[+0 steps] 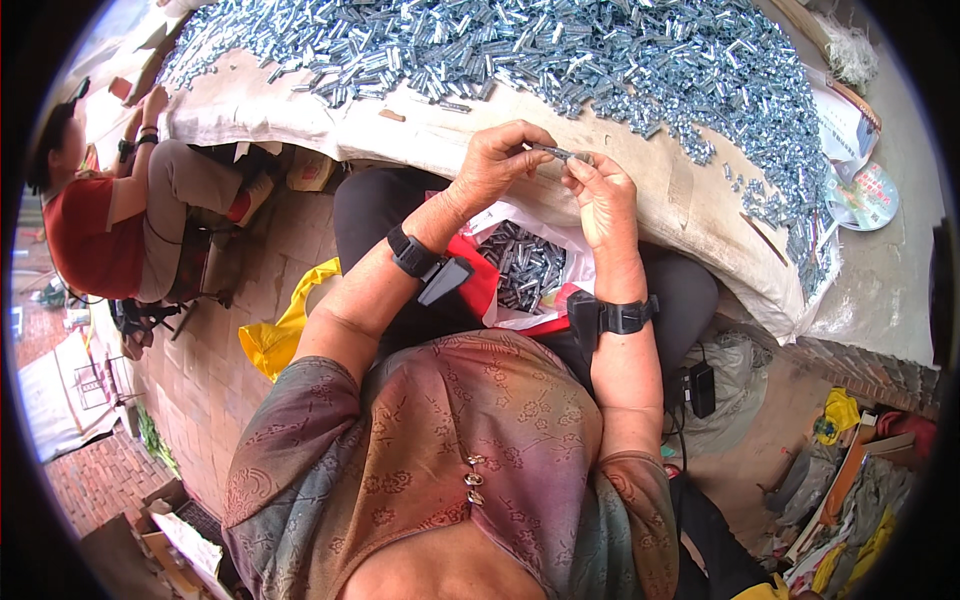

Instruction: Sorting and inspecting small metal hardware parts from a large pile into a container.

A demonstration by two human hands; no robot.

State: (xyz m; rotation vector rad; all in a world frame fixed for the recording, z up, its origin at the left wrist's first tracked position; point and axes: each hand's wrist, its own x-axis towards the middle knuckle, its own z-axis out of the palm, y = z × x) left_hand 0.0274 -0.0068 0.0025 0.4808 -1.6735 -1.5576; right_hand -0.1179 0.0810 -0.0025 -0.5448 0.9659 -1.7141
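Over my lap, just at the near edge of the cloth-covered work surface, both hands meet at a slim grey metal piece (560, 154), bolt-like in shape. My left hand (500, 162) pinches one end between thumb and fingers. The other end is in the closed fingertips of my right hand (606, 196). Below them, between my legs, a white-lined bag (579, 248) with red sides holds many dark grey metal pieces (527, 264). Beyond my hands spreads a large heap of shiny bluish metal pieces (520, 50), long ones and small ones mixed.
Pale cloth (430, 125) covers the surface under the heap. A round fan (862, 197) lies at the right. At the left sits another person (100, 225) in red, hands at the same surface. A yellow bag (285, 325) lies left of my legs; a black box (697, 389) with a cable is at right.
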